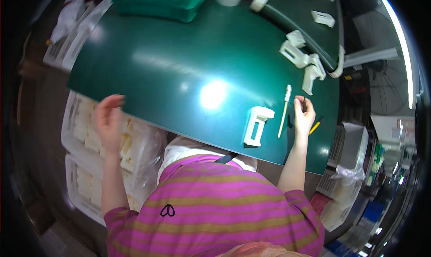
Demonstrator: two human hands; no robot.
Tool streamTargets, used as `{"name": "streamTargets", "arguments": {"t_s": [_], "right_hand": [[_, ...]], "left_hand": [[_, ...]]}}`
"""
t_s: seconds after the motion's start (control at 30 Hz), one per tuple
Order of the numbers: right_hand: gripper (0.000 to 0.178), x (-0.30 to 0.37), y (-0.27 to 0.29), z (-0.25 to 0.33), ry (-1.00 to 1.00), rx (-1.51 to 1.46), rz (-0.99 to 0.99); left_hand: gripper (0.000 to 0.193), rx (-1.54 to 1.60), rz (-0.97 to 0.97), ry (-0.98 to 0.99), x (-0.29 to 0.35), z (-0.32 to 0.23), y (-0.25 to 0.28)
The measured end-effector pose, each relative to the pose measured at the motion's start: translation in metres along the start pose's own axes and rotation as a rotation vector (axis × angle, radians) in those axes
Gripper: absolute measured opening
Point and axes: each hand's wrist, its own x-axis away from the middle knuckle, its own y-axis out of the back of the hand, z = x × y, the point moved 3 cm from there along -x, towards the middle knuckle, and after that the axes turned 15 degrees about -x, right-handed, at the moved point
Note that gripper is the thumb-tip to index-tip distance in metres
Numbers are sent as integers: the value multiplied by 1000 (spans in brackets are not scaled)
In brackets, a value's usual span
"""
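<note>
The right hand (305,116), curled narrow, seems mid-handling, its contents unclear; the left hand (109,118) is loosely wide. Reaching the white plastic rectangular-framed bracket (252,126) calls for its nine-o'clock move.

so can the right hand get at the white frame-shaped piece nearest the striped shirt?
Probably yes: the white piece lies close by to the left of the right hand, with only a thin stick between them.

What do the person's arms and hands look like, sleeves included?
The left hand and right hand wear no gloves. The forearms are bare; above them are short sleeves in magenta-purple with brownish stripes, like the shirt.
</note>
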Motion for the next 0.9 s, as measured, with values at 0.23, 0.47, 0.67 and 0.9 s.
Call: {"name": "streamTargets", "arguments": {"t_s": [0.23,0.47,0.67,0.9], "right_hand": [[21,7,43,-8,-76,29,-142],[30,-33,38,2,33,287,-62],[25,-61,23,-10,137,521,-1],[16,-47,21,14,311,399,29]], "left_hand": [[51,-218,670,-655,11,-127,-222],[26,-418,915,-500,-54,-132,-213],[20,-1465,543,-440,-175,-57,-57],[30,-1672,414,-512,-169,-27,-40]]}}
